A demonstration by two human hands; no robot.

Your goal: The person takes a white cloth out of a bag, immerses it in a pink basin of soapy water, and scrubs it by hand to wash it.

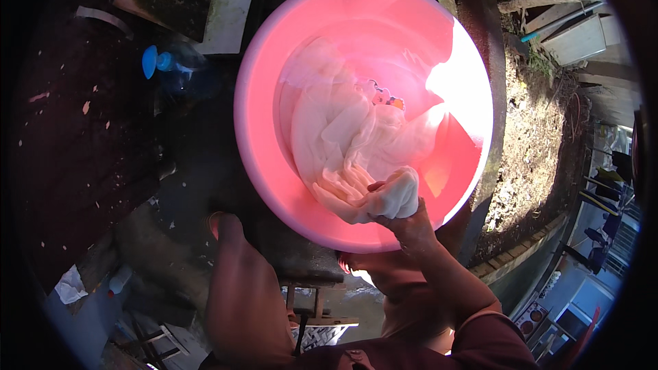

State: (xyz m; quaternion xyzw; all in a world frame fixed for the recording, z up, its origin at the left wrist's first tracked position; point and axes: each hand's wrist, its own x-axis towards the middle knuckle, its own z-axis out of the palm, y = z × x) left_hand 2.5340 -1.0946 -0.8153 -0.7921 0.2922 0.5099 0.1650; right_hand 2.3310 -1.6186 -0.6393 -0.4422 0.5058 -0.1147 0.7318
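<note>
My right hand (396, 222) grips a bunched end of a wet white cloth (334, 133) at the near side of a large round pink plastic basin (262, 164). Folds of fabric cover part of the hand, and a fingertip shows among them. Most of the cloth lies spread in the basin, partly under water. A small colourful printed patch (388, 98) shows near its middle. Strong sunlight washes out the basin's right side. My left hand is out of view.
A clear plastic bottle with a blue top (164, 61) stands left of the basin, near a pale slab (231, 10). My bent legs flank the near side, with a wooden stool or chair (318, 313) between them. Sunlit ground (532, 144) lies to the right.
</note>
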